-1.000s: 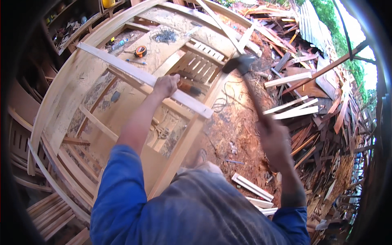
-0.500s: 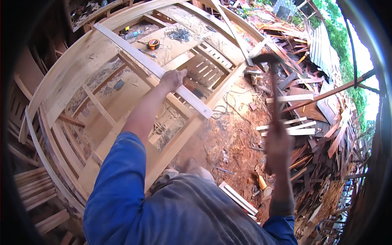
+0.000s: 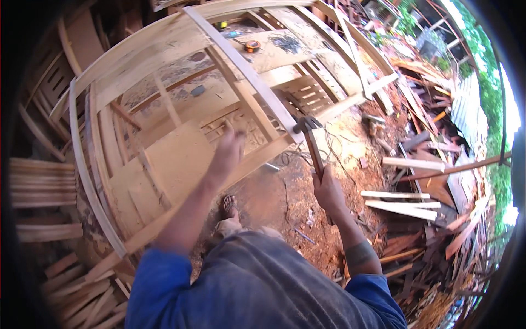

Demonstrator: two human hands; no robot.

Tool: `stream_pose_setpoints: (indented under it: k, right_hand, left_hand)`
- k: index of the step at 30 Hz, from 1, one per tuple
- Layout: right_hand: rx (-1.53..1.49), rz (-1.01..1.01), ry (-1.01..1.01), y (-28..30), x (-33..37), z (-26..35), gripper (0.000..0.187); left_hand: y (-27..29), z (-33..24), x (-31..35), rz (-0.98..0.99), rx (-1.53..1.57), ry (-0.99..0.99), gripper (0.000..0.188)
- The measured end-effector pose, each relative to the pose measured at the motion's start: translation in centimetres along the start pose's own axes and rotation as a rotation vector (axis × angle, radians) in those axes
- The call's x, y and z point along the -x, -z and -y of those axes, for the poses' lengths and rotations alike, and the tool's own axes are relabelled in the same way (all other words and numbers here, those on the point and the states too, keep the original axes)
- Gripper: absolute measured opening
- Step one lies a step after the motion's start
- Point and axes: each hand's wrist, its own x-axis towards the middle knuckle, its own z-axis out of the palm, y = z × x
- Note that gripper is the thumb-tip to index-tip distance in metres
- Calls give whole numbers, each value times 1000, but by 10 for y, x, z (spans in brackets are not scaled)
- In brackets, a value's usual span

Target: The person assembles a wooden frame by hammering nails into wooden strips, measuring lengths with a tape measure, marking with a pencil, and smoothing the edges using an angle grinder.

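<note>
My right hand is wrapped round the wooden handle of a claw hammer. The hammer's dark head is at the near end of a pale wooden plank, which lies slanting across a large wooden frame. Whether the head touches the wood I cannot make out. My left hand hovers over the frame's near part, left of the plank and apart from it. Motion smears its fingers, so their pose is unclear.
On the frame's boards lie an orange tape measure and a heap of nails. Scrap wood is piled on the right, with pale offcuts before it. Stacked slats stand at the left. A cable trails over the ground.
My left hand has let go of the plank and moved toward me. My right hand has brought the raised hammer down and left to the plank's near end. The view has shifted.
</note>
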Motion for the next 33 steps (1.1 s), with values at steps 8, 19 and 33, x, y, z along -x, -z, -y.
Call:
stream_pose_setpoints:
  k: [8,19,33]
  right_hand:
    - [-181,28,-74,-35,-12,-85,26]
    - [-910,274,-179,-45,17,29,12]
    - [-1146,608,79,-260,291,454,12]
  left_hand:
    - [45,178,286,-195,-567,238,28]
    - [187,461,627,-979,-83,973,15]
    - [527,398,801,-1102,-342,718,29]
